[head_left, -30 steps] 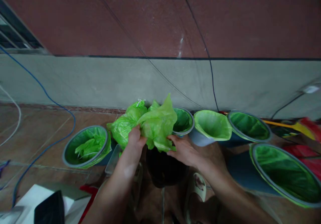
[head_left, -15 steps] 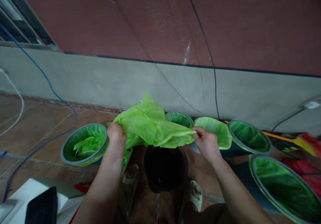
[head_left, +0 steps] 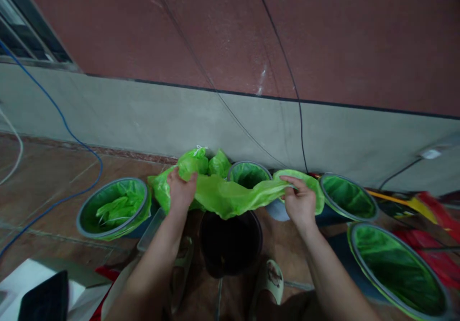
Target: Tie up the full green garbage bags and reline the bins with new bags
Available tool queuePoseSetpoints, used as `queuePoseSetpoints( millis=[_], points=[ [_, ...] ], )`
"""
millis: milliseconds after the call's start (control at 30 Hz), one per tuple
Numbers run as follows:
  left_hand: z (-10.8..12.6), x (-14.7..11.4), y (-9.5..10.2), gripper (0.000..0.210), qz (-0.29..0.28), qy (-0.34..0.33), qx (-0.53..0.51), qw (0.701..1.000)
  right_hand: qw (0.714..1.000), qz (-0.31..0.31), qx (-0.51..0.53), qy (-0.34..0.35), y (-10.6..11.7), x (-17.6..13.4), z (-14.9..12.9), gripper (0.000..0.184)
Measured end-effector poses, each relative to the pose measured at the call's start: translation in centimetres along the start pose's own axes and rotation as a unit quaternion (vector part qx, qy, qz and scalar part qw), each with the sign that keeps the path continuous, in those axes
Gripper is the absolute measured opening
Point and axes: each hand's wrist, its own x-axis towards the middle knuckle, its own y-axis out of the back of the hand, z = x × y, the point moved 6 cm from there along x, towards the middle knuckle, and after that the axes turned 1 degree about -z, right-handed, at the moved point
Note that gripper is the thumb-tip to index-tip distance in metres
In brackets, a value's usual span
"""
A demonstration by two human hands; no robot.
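Note:
A thin green plastic bag (head_left: pixel 233 196) is stretched between my hands above a dark round bucket (head_left: pixel 230 249). My left hand (head_left: pixel 181 189) grips its left end, fingers closed round the plastic. At the other end, my right hand (head_left: pixel 300 199) pinches the bag's edge between thumb and fingers. The bag sags in the middle and hides the bucket's far rim. Just behind it stands a small bin (head_left: pixel 249 173) lined in green, and more bunched green bags (head_left: pixel 196 160) lie beside that bin, one with a white tie.
Green-lined bins stand left (head_left: pixel 115 208) and right (head_left: pixel 348 199), with a larger bin (head_left: pixel 400 270) nearer on the right. A white box (head_left: pixel 84 290) with a dark flat object (head_left: pixel 45 299) is at lower left. A blue cable (head_left: pixel 82 143) crosses the floor before the wall (head_left: pixel 161 110).
The bag has dropped from a raised, billowing shape to a narrow sagging strip. My left hand has moved right and slightly up, uncovering the bunched bags behind; the view has shifted slightly.

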Motion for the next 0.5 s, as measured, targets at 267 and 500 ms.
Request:
queuePoseSetpoints(
  millis=[267,500],
  points=[
    [4.4,-13.2,-7.7,0.029,-0.348,-0.240,0.071,0.904,0.993,-0.075,0.091,0.020,-3.4,-1.8,-3.0,0.026],
    [3.2,-12.6,-9.2,0.027,-0.330,-0.191,0.071,0.922,0.979,-0.131,0.149,0.055,-4.3,-3.1,-5.5,0.023]
  ],
)
